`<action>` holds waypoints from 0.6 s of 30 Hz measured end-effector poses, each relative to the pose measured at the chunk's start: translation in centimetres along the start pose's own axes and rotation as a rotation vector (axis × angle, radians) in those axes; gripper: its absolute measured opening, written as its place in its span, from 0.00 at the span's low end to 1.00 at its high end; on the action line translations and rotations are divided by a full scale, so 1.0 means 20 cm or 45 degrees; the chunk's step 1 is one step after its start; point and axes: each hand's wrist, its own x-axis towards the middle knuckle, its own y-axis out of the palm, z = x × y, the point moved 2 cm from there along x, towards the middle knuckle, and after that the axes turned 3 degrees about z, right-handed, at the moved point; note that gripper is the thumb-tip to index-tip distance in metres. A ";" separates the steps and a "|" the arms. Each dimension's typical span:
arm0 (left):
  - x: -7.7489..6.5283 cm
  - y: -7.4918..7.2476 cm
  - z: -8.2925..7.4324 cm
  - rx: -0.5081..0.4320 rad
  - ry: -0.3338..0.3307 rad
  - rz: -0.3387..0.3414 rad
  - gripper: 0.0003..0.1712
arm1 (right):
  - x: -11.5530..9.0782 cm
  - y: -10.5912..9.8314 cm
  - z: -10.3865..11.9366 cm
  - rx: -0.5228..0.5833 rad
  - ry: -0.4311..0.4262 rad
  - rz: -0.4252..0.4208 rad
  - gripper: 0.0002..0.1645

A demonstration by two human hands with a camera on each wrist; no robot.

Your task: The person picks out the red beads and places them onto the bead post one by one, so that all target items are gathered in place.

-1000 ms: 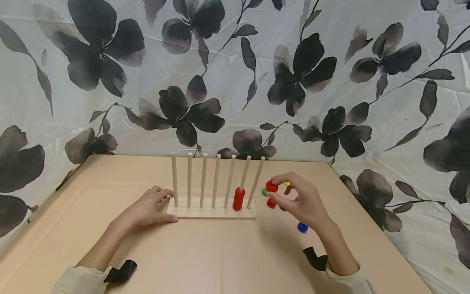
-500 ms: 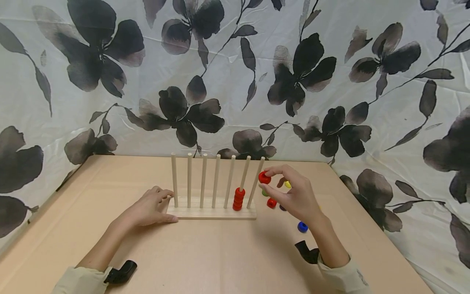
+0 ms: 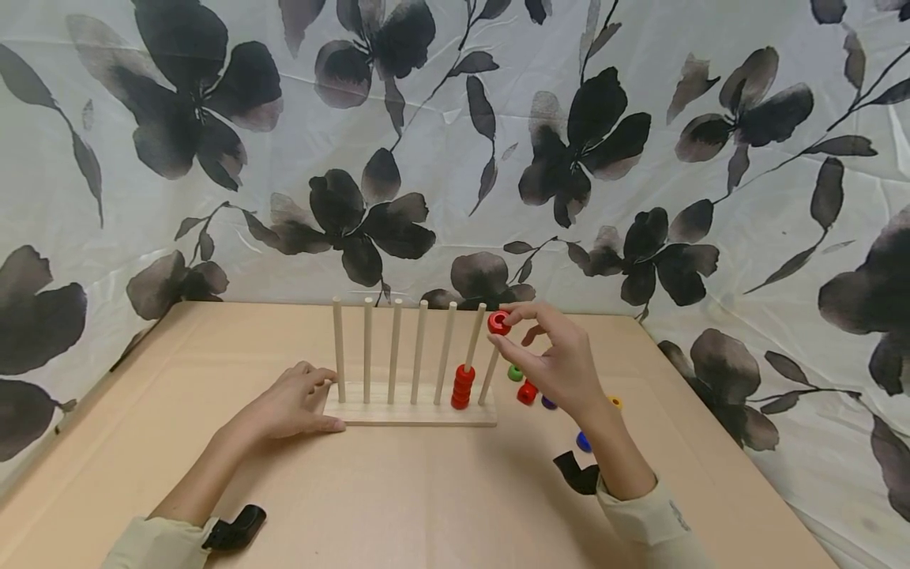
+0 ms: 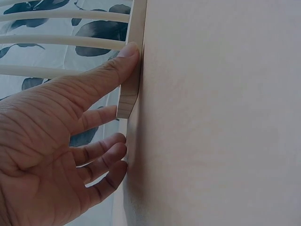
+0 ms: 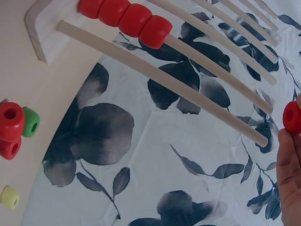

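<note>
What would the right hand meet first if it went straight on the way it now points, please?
Perhaps the top of the rightmost peg, with the red bead the right hand holds touching first. Depth is unclear: the right wrist view shows a gap, so the bead might pass above.

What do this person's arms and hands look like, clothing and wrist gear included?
Left hand and right hand are ungloved. The left sleeve and right sleeve are pale cream, the right one bearing a small grey marking. A black, bent piece sits near each cuff.
</note>
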 end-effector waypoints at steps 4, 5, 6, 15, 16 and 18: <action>0.00 0.00 0.00 -0.003 -0.003 -0.002 0.46 | 0.03 0.01 0.00 0.020 0.012 -0.007 0.20; 0.00 0.00 0.00 -0.006 -0.003 -0.004 0.46 | 0.04 0.02 0.00 0.028 0.014 -0.012 0.19; 0.00 0.00 0.00 -0.007 -0.003 -0.004 0.46 | 0.04 0.02 0.00 0.030 0.016 -0.017 0.19; 0.00 0.00 0.00 -0.011 -0.003 -0.002 0.45 | 0.08 0.06 -0.01 0.032 0.019 -0.031 0.18; 0.00 0.00 0.00 -0.011 -0.004 -0.001 0.45 | 0.09 0.06 -0.01 0.034 0.023 -0.029 0.18; 0.00 0.00 0.00 -0.009 -0.003 0.002 0.45 | 0.09 0.06 -0.02 0.036 0.026 -0.028 0.18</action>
